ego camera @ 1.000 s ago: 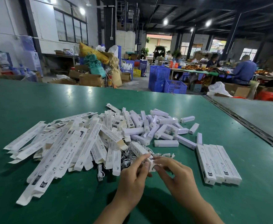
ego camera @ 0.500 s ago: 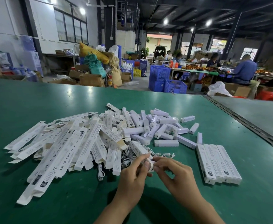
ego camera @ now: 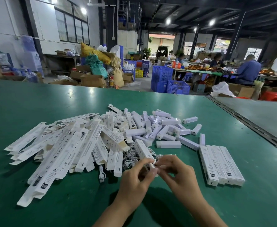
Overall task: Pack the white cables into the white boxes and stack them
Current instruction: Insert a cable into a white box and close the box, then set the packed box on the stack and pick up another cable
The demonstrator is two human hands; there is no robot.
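My left hand (ego camera: pixel 135 176) grips the near end of a long white box (ego camera: pixel 142 151) that slants up and away from me. My right hand (ego camera: pixel 178 175) pinches at that same end; whether it holds a flap or a cable is hidden by the fingers. Loose white cables (ego camera: pixel 129 161) lie tangled just beyond my left hand. A heap of flat, unfolded white boxes (ego camera: pixel 65 149) spreads to the left. Several packed boxes (ego camera: pixel 221 164) lie side by side in a row at the right.
A pile of small white blocks (ego camera: pixel 160 126) lies behind the cables on the green table (ego camera: pixel 36 104). A dark seam (ego camera: pixel 249 125) runs along the table's right side. Blue crates (ego camera: pixel 170 82), cardboard boxes and seated people fill the hall beyond.
My right hand's fingers have closed in toward my left hand at the box end. The piles and the packed row have not moved.
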